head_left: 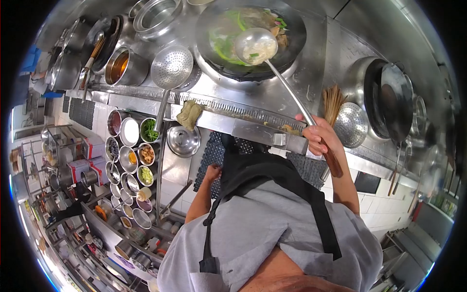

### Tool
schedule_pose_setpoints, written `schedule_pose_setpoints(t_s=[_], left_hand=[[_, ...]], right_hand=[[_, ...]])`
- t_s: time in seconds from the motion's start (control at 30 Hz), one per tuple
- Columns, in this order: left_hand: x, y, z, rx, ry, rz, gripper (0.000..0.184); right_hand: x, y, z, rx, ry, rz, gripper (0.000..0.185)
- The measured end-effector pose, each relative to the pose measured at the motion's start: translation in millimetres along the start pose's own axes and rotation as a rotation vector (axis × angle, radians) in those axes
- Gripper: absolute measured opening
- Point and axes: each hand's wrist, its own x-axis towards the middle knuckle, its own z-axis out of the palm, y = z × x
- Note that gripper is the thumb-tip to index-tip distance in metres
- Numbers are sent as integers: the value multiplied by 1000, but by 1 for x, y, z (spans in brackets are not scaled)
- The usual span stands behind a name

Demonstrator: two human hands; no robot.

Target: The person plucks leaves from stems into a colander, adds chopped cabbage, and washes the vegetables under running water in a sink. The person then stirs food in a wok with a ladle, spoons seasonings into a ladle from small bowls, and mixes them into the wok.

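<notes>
Standing at ten o'clock, a metal pot [137, 73] holds a clear amber liquid [123, 65]. Small tins [130, 144] cluster at nine o'clock; from left to right among the upper ones come dark red stuff [115, 123], a smooth yellow filling [132, 157], something plain white [129, 131], brown-orange chunks [146, 154], pale green bits [145, 175] and green leaves [150, 130]. At seven o'clock the left hand [212, 173] is near the apron [253, 173]; its fingers look curled, but one cannot tell whether they hold anything.

At twelve o'clock the wide wok [299, 41] contains hazy broth, long green pieces [239, 21] and, on its right side, brown chunks [281, 38]. The ladle [287, 88] has its bowl over this, carrying cloudy whitish liquid with a green scrap; whether the bowl touches the broth is unclear.

The ladle looks stiff and hard to break, probably front-heavy with its bowl loaded so far from the grip, and apt to slop if tilted. Its wooden end [332, 164] seems the best hold, likely less slippery than the metal shaft. At three o'clock the right hand [318, 138] is wrapped around the handle, about where shaft meets wood, just beside a bundle of thin sticks [332, 103].
</notes>
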Motion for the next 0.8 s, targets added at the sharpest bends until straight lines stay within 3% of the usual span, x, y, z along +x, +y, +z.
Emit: schedule_pose_setpoints(t_s=[0.3, 0.5, 0.8], left_hand=[[-14, -20, 2, -93, 47, -9, 12], [-23, -33, 4, -156, 35, -92, 10], [-12, -30, 1, -116, 63, -46, 14]], right_hand=[[44, -2, 16, -137, -30, 93, 47], [46, 3, 34, -36, -109, 98, 46], [72, 12, 71, 52, -201, 166, 44]])
